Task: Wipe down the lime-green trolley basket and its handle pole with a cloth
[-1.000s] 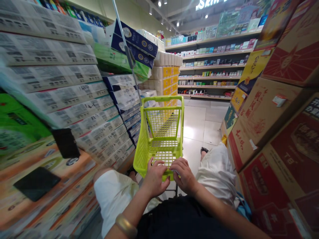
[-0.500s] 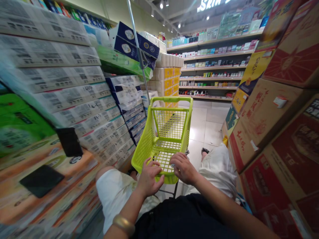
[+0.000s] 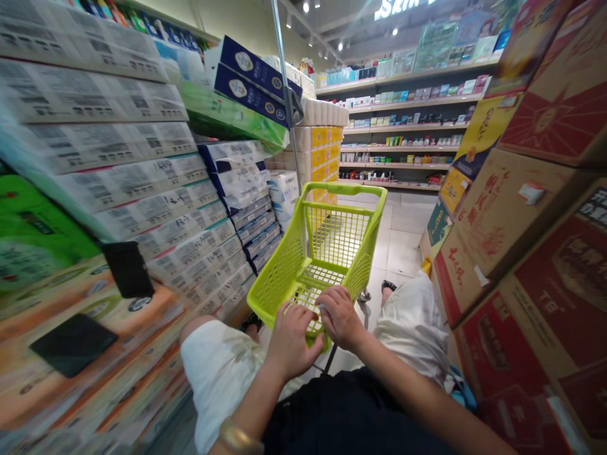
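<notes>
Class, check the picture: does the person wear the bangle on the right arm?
No, the bangle is on the left arm.

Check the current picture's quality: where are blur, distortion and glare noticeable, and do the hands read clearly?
Head view, left edge: orange packs smeared and stretched; head view, right edge: red carton soft and slanted; head view, top: lit sign glows white; head view, lower centre: left hand, right hand and lime-green cart basket look clearer.

A lit sign (image 3: 403, 8) reads "Skin", a brown carton (image 3: 515, 215) "帆风顺", a red carton (image 3: 564, 284) "TB"
</notes>
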The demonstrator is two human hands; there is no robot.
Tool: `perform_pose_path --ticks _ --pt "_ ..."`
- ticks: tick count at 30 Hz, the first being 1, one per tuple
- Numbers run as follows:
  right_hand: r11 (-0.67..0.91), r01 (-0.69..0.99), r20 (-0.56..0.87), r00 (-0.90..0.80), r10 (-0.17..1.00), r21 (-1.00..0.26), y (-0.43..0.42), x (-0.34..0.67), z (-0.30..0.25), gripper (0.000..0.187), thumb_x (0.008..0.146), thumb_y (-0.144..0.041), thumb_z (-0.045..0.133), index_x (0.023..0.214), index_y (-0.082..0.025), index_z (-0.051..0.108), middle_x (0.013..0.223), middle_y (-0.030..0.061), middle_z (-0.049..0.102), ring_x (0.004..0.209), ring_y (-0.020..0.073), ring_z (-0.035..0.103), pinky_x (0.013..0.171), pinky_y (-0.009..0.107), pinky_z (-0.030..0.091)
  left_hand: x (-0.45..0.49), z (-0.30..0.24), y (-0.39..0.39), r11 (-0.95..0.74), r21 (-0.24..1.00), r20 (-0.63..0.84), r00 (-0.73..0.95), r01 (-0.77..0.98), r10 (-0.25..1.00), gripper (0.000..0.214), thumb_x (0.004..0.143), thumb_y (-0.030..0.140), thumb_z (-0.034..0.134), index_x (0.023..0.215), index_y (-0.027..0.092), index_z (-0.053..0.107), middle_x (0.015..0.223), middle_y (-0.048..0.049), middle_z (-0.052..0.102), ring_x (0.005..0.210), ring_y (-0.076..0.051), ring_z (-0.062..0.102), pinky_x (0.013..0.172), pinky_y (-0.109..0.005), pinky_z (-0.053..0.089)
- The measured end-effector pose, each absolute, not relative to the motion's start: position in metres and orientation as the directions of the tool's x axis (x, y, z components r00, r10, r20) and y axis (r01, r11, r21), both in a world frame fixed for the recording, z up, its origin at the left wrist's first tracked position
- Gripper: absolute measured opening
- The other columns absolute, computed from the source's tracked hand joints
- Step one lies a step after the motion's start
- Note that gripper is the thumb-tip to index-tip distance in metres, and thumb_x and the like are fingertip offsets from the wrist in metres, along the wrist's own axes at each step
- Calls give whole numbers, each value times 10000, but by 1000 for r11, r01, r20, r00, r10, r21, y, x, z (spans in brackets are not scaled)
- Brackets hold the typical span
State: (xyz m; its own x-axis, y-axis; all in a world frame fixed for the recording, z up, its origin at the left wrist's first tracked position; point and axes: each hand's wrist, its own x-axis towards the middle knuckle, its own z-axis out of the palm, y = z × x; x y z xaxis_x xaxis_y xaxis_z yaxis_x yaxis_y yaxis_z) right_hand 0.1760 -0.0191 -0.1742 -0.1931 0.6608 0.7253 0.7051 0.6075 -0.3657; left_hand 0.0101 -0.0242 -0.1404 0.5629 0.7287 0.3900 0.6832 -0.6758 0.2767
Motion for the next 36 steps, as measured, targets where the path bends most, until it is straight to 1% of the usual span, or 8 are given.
perform_pose_path --ticks 2,6,9,14,21,28,33,36 --pt "639 692 725 -242 645 -337 -20 174 -171 204 863 -150 452 982 -208 607 944 55 629 969 214 517 939 387 374 20 -144 -30 -654 228 359 562 721 745 140 758 293 576 869 213 605 858 -56 677 883 -236 614 993 -456 386" --pt "682 688 708 -351 612 -249 -12 187 -164 173 889 -161 475 988 -215 606 973 52 649 955 201 535 908 357 387 19 -153 -30 -583 108 273 540 805 796 159 819 318 533 735 199 596 712 -75 655 754 -250 608 757 -407 440" --pt "618 745 718 -286 635 -250 1 202 -160 170 904 -150 471 988 -212 605 974 57 655 952 198 543 888 346 395 12 -156 -28 -581 67 292 541 811 789 203 842 332 522 693 206 577 682 -65 638 720 -230 593 682 -366 406" --pt "508 796 722 -135 679 -329 -1 191 -162 151 900 -153 469 925 -209 608 907 57 643 923 212 528 896 370 387 11 -156 -29 -589 42 335 544 807 769 179 832 313 523 695 208 569 670 -55 636 711 -218 585 673 -364 387" --pt "666 700 739 -303 602 -255 -20 175 -165 152 917 -171 453 939 -214 598 934 48 657 933 200 543 899 359 392 9 -157 -28 -595 30 298 561 803 772 161 834 310 525 734 200 587 702 -71 646 744 -232 605 691 -370 393" --pt "528 783 754 -119 646 -328 -8 186 -162 152 916 -160 459 940 -211 599 919 61 642 936 214 534 899 371 396 11 -157 -29 -582 51 284 547 811 787 175 836 317 525 715 204 581 682 -64 633 740 -240 598 696 -381 399" --pt "669 693 743 -294 602 -268 -26 167 -167 150 902 -169 468 946 -217 603 947 53 646 971 208 535 953 383 384 8 -158 -27 -600 52 284 564 799 776 150 821 322 545 779 195 612 737 -77 664 762 -240 609 701 -375 393" --pt "672 701 733 -324 598 -239 -17 179 -164 153 909 -174 464 946 -217 606 938 51 651 952 201 540 917 364 396 7 -158 -27 -601 52 281 566 797 775 147 825 301 538 745 195 602 726 -69 658 755 -234 602 695 -369 383"
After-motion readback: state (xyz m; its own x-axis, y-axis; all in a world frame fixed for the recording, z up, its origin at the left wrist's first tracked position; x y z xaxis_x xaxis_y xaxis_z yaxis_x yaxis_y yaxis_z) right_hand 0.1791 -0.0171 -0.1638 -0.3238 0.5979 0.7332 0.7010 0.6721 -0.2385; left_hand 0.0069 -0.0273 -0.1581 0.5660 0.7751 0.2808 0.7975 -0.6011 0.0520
